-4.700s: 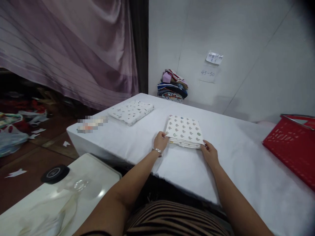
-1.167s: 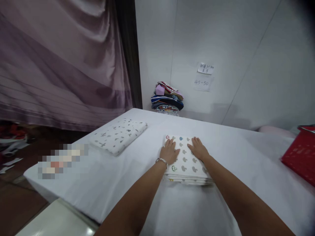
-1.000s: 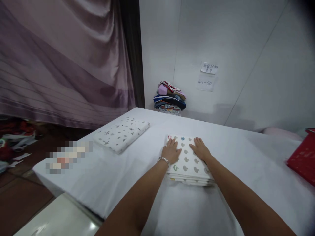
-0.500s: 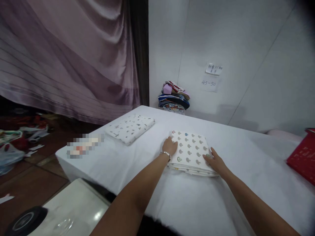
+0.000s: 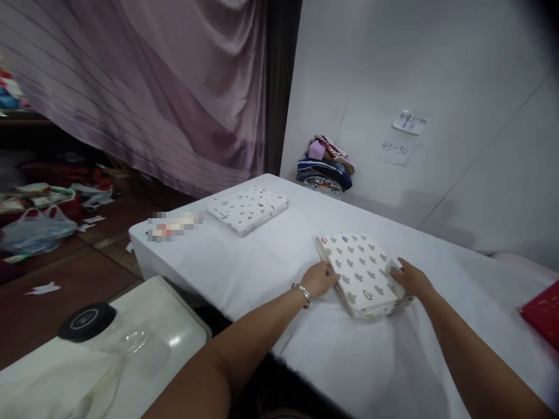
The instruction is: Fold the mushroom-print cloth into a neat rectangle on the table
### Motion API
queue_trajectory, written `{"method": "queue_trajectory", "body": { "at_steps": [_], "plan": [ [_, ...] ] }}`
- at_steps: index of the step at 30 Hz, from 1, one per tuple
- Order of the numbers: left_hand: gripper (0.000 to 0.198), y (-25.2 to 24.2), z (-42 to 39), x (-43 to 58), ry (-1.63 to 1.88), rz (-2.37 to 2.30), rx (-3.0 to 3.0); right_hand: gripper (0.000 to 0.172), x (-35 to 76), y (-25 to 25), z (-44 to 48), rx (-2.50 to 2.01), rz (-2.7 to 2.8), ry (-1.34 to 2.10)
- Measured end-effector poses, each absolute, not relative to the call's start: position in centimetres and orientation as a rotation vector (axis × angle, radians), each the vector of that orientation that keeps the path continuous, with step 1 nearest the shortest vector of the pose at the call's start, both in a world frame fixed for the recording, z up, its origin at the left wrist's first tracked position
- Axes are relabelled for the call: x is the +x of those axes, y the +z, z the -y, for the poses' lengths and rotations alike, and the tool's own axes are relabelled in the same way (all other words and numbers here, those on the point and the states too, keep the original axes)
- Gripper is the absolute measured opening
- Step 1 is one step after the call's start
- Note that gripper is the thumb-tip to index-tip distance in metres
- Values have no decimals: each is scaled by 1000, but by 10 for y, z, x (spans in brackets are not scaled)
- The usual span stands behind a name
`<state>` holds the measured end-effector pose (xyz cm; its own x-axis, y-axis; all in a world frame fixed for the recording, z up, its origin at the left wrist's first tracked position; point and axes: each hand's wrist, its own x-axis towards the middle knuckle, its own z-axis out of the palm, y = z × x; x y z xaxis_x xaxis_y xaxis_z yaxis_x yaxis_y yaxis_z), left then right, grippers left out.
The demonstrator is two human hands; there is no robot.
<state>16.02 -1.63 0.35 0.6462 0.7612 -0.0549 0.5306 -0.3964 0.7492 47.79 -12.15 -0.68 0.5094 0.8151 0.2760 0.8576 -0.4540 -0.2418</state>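
Note:
A folded white cloth (image 5: 360, 270) with grey mushroom prints is between my two hands, over the white-covered table (image 5: 271, 262). My left hand (image 5: 321, 279), with a silver bracelet at the wrist, grips its left edge, thumb on top and fingers underneath. On the opposite edge my right hand (image 5: 410, 279) holds the cloth in the same way. The cloth is turned at a slant, its layers showing along the near and left edges. Farther back on the table lies another folded white cloth (image 5: 247, 209) with small dark prints.
A blurred-out item (image 5: 174, 226) lies at the table's left end. A pile of folded fabrics (image 5: 325, 166) stands by the wall. A red box (image 5: 544, 314) is at the right edge. Lower left is a white surface (image 5: 161, 314) with a black round lid (image 5: 87, 321). Bags (image 5: 39, 230) lie on the floor.
My hands have moved the mushroom-print cloth slightly toward me and turned it, and its left edge is now lifted a little. The view has swung to the left.

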Motion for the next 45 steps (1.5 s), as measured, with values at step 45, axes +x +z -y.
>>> {"method": "queue_trajectory", "body": {
  "at_steps": [45],
  "plan": [
    [39,-14,-123,186,469,-885,2163,57,314,-18,120,-2364,1910,-87]
  ]
}}
